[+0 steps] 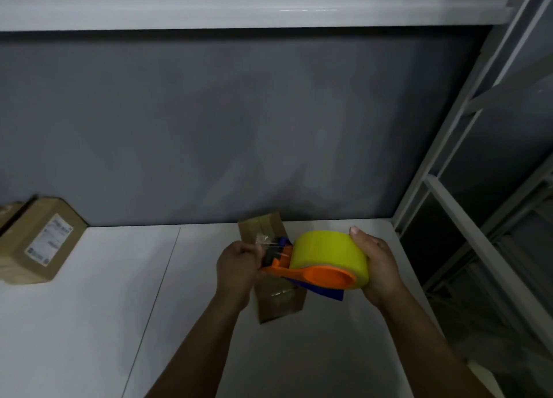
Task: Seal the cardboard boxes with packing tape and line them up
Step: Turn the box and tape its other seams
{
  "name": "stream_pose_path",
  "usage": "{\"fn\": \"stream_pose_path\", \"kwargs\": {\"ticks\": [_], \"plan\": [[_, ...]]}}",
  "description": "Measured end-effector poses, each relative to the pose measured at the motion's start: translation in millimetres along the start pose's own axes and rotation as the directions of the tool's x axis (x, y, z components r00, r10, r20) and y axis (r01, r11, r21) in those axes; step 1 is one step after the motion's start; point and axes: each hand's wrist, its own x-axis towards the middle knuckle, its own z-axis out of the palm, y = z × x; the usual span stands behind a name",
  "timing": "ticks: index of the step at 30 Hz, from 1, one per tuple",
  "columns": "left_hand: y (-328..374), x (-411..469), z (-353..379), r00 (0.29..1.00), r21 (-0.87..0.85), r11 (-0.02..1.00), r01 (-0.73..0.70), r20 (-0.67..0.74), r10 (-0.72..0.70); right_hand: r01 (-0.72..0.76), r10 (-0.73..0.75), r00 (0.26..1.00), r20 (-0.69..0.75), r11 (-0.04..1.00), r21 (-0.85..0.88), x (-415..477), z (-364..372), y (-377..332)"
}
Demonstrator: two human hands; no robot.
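Box (279,303) lies on the bench (89,308) just under both hands, long axis running away from the person. Above it, the left hand (235,267) pinches the tape end (264,242), and the right hand (378,266) grips the dispenser (324,273).

white label (49,239) on the left cardboard box (36,242) — print too blurred to read (no other text)

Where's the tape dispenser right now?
Head view, right of centre: the tape dispenser sits between the left hand and right hand, held over the small cardboard box.
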Motion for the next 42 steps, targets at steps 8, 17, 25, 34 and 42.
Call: {"fn": "stream_pose_path", "kwargs": {"ticks": [8,17,25,34,42], "plan": [[-6.3,2.7,-2.5,0.99,-0.161,0.983,0.092,-0.088,-0.107,0.035,-0.086,0.978,-0.19,0.966,-0.257,-11.9,18.2,6.2],[-8.9,-6.2,1.1,0.978,-0.018,0.999,-0.035,-0.204,0.03,-0.007,-0.129,0.965,-0.23,0.859,-0.512,-21.5,36.9,8.5],[-5.3,-8.2,-3.7,0.984,-0.044,0.999,-0.009,-0.178,0.001,-0.103,-0.048,0.976,-0.214,0.763,-0.638,-19.8,44.9,12.9],[9.3,-15.5,1.7,0.994,-0.25,0.962,0.109,0.043,-0.102,-0.171,0.189,0.95,-0.248,0.981,0.09,-9.4,10.3,28.3],[2.6,-18.9,2.2,0.998,-0.293,0.956,0.022,0.059,-0.005,-0.13,-0.008,0.946,-0.325,0.907,-0.4,-2.6,13.3,19.4]]}}
